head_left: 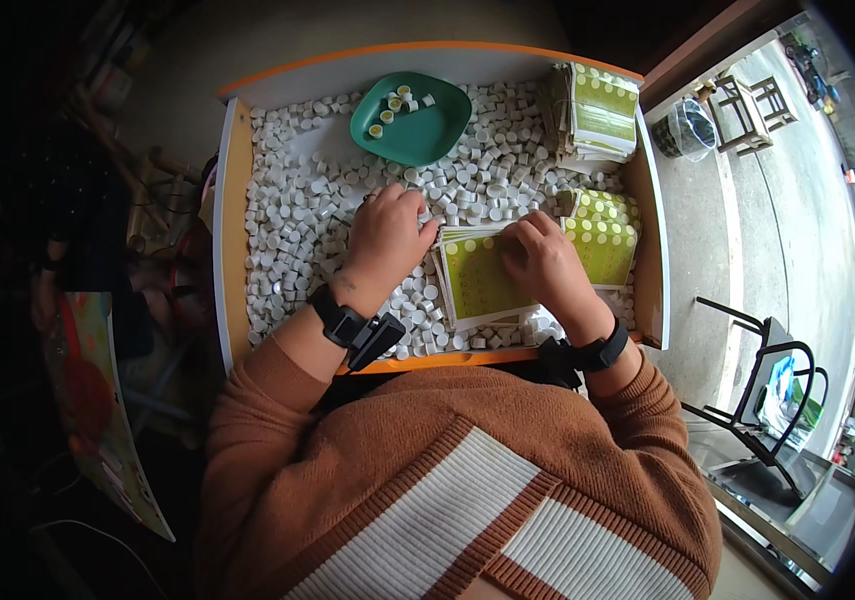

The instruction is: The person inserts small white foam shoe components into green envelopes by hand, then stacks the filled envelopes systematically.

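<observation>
Small white round caps [292,225] fill a shallow drawer-like box in front of me. Over them, left of the middle, my left hand [385,238] has its fingers curled, thumb and fingertips closing about a small white cap [425,214]. A stack of green printed sheets [472,282] with pale round spots lies on the caps at centre right. My right hand [552,265] bends over its upper part, fingers bunched and pointing down; whatever is between the fingertips is hidden. Past both hands, a dark green dish [432,128] holds several caps with yellow tops [376,131].
More green sheets [602,240] lie right of my right hand, and a thick bundle of sheets [604,108] fills the far right corner. An orange edge [427,46] tops the box's far wall. Outside, to the right, are a black chair [777,400] and a lined bin [687,130].
</observation>
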A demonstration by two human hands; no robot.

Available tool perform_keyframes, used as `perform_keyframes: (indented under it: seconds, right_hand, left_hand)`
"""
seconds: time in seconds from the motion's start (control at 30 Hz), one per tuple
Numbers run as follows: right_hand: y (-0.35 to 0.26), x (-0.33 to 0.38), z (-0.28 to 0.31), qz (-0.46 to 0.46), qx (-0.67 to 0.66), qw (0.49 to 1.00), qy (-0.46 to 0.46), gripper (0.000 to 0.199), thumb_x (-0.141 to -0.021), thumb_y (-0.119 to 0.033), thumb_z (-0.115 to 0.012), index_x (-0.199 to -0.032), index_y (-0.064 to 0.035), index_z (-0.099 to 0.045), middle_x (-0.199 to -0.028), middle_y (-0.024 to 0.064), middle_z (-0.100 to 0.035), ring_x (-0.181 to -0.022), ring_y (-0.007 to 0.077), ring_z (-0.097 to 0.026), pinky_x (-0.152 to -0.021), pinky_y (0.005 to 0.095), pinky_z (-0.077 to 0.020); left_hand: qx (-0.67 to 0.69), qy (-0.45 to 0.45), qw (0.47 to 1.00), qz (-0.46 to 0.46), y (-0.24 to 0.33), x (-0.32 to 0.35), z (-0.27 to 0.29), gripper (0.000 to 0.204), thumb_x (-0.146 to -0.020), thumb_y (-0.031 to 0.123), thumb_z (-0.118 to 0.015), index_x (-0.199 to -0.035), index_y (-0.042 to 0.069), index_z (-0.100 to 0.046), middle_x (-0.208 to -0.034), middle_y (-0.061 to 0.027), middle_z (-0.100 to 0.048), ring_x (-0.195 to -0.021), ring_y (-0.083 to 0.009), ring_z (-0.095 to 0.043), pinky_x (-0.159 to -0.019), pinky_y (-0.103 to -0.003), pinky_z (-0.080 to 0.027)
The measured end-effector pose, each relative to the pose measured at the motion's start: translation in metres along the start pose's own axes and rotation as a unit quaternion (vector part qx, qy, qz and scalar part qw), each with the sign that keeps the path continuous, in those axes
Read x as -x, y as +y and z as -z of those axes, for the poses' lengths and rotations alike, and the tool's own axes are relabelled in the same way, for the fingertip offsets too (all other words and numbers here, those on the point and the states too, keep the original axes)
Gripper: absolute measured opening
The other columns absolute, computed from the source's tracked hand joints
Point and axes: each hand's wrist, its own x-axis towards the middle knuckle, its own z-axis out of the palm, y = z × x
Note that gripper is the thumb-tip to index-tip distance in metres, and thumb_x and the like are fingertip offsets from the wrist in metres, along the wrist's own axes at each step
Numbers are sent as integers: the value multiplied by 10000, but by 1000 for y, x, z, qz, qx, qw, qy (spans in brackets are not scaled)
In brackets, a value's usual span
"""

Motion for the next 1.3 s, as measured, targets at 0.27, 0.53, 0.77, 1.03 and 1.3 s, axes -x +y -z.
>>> perform_keyframes:
  seconds: [0.27, 0.53, 0.77, 1.03, 1.3]
  right_hand:
    - [-1, 3, -5, -8, -7, 1000, 24, 144, -710, -1, -668, -839, -4, -604, -867, 146, -563, -815, 348, -582, -716, 390, -493]
    - [-1, 4, 0, -98, -167, 981, -25, 155, -780, 9, -666, -899, -10, -568, -900, 90, -592, -793, 192, -590, -689, 291, -492]
    - [-23, -13, -1, -126, -498, 857, -28, 346, -858, -37, -662, -1152, -26, -481, -966, 28, -565, -821, 82, -528, -738, 232, -462]
    - [-41, -25, -6, -107, -463, 878, -54, 383, -869, -51, -650, -1209, -22, -476, -938, 7, -541, -811, 76, -505, -740, 213, -434]
    - [-40, -16, 12, -258, -715, 629, -161, 272, -923, -128, -547, -1167, -8, -547, -882, -21, -537, -729, 62, -479, -652, 180, -394]
  left_hand:
    - [-41, 16, 999, 1, -6, -8, -4, 235, -709, 157, -736, -840, 43, -578, -822, -114, -579, -816, -321, -576, -730, -412, -486]
    - [81, -35, 994, 69, -3, -4, 4, 171, -738, 71, -682, -856, 36, -563, -838, -107, -614, -760, -261, -621, -699, -330, -509]
    - [400, -44, 914, 58, 22, 21, 19, 195, -787, -37, -621, -961, 20, -555, -866, -36, -629, -811, -100, -620, -732, -241, -498]
    - [399, -35, 916, 20, 32, 28, 20, 220, -802, -52, -636, -999, 14, -565, -843, -25, -641, -791, -97, -629, -750, -243, -508]
    - [344, 24, 938, 29, 26, 30, 19, 223, -789, -3, -681, -992, 25, -593, -819, -53, -661, -729, -133, -652, -662, -260, -513]
